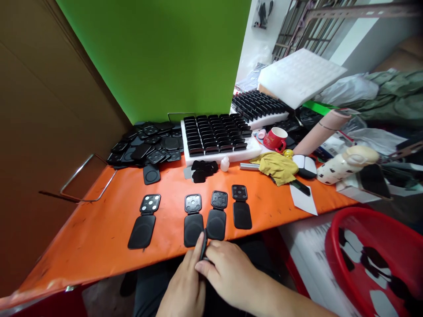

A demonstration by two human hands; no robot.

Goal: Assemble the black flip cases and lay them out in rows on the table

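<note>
My left hand and my right hand meet at the near edge of the orange table. Together they pinch a thin black case part, held on edge between the fingers of both hands. Just beyond them lie several opened black hinged cases in a row: one at the left, two in the middle, and one at the right.
A heap of black parts lies at the back left. A white foam tray holds rows of black cases. Nearby are a red mug, a yellow cloth, a white bottle and a red basin at lower right.
</note>
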